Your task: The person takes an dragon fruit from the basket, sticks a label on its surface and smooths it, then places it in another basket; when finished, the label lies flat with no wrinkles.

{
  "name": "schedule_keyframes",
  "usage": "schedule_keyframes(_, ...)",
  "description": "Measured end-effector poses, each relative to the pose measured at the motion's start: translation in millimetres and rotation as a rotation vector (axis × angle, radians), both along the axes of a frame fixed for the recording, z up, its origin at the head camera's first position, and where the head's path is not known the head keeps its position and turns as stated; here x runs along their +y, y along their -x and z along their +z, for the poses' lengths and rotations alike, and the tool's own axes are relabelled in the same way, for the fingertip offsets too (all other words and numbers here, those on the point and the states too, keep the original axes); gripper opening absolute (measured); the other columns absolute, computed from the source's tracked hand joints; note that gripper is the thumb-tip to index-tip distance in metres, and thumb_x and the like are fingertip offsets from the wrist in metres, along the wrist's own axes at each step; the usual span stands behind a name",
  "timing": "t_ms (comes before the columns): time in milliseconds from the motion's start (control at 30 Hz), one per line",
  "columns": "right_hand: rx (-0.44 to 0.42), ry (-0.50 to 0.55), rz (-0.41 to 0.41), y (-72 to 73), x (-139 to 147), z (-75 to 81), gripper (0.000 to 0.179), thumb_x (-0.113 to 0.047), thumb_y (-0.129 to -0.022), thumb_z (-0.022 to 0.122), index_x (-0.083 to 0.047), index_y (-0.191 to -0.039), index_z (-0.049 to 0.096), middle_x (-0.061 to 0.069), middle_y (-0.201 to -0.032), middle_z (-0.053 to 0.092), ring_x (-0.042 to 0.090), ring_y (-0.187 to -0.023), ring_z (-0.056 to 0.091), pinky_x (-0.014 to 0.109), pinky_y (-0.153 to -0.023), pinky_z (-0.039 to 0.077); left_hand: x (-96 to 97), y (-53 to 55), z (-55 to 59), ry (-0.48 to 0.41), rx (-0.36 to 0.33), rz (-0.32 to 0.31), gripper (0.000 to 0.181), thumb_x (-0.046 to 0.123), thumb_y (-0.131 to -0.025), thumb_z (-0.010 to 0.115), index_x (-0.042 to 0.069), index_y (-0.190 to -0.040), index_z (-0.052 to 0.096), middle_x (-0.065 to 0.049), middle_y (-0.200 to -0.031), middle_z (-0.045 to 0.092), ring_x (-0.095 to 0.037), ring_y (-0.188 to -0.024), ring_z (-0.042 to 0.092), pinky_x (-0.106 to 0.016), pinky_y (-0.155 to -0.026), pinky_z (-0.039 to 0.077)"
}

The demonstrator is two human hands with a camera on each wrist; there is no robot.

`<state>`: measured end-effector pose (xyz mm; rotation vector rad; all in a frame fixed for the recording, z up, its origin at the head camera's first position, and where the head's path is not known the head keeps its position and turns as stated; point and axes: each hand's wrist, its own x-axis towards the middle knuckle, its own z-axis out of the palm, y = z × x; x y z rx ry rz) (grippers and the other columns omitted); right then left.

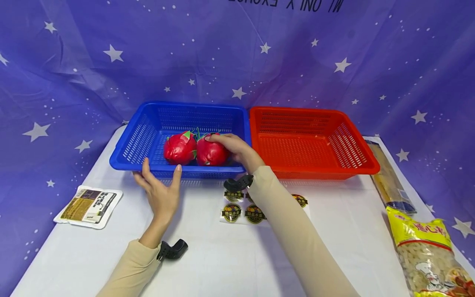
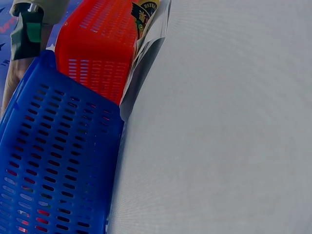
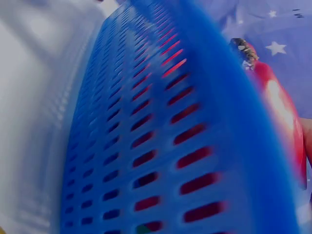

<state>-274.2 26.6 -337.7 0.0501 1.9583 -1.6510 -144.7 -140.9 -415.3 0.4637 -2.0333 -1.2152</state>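
Observation:
Two red dragon fruits lie side by side in the blue basket (image 1: 128, 144), near its front wall. My right hand (image 1: 237, 146) reaches over the front rim and grips the right-hand dragon fruit (image 1: 211, 153) from above and the right. The left-hand dragon fruit (image 1: 179, 149), with green leaf tips, sits close against it. In the right wrist view, a glossy red dragon fruit (image 3: 280, 109) shows above the blurred blue rim. My left hand (image 1: 161, 194) is at the basket's front edge, thumb and index finger spread and fairly straight, fingertips right at the rim.
A red basket (image 1: 293, 150) stands against the blue one's right side. A sheet of round stickers (image 1: 231, 213) lies in front, partly under my right forearm. A white-edged flat pack (image 1: 89, 206) lies left; a long packet (image 1: 389, 177) and a pasta bag (image 1: 426, 255) lie right.

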Motion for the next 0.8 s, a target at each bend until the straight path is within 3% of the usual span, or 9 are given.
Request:
schedule_keyframes(200,0.007,0.129,0.005,-4.3,9.0,11.1,0.043,-0.035,-0.079,0.063,-0.014,-0.116,0.055,0.011,-0.120,0.054,0.030,-0.103,0.056,0.049,-0.077,0.051,1.6,0.7,1.4,0.010,-0.004,-0.003,0.083,0.046,-0.077,0.066,0.022,-0.141,0.019,-0.022,-0.147,0.004,-0.032,-0.136,0.016,-0.056,-0.099,0.031)
schedule_keyframes(400,0.062,0.207,-0.014,-18.4,16.7,28.7,0.053,-0.033,-0.079,0.063,-0.015,-0.125,0.045,0.012,-0.127,0.048,0.033,-0.109,0.053,0.051,-0.076,0.051,1.6,-0.1,2.9,0.000,-0.005,-0.008,0.083,0.046,-0.077,0.065,0.022,-0.142,0.018,-0.019,-0.147,0.004,-0.030,-0.137,0.016,-0.056,-0.100,0.029)
schedule_keyframes(500,0.094,0.235,-0.031,-31.0,21.5,38.8,0.057,-0.032,-0.079,0.064,-0.017,-0.128,0.038,0.011,-0.129,0.044,0.032,-0.110,0.052,0.051,-0.075,0.051,2.4,-1.1,2.3,-0.013,-0.023,-0.009,0.083,0.047,-0.077,0.065,0.024,-0.142,0.017,-0.019,-0.148,0.002,-0.032,-0.135,0.019,-0.057,-0.098,0.030)
schedule_keyframes(667,0.147,0.295,0.021,-60.1,34.2,52.7,0.053,-0.024,-0.082,0.060,-0.017,-0.130,0.037,0.012,-0.130,0.042,0.033,-0.112,0.051,0.047,-0.081,0.050,2.5,-2.1,0.0,-0.003,-0.026,0.000,0.082,0.048,-0.077,0.064,0.025,-0.141,0.018,-0.018,-0.148,0.003,-0.031,-0.136,0.019,-0.058,-0.097,0.031)
schedule_keyframes(800,0.195,0.265,0.059,-86.3,45.1,57.1,0.056,-0.021,-0.082,0.060,-0.019,-0.131,0.034,0.014,-0.126,0.042,0.032,-0.110,0.053,0.044,-0.083,0.050,1.6,-2.1,-0.7,0.005,-0.023,-0.001,0.082,0.048,-0.078,0.064,0.024,-0.141,0.018,-0.018,-0.148,0.002,-0.030,-0.136,0.017,-0.059,-0.095,0.032)
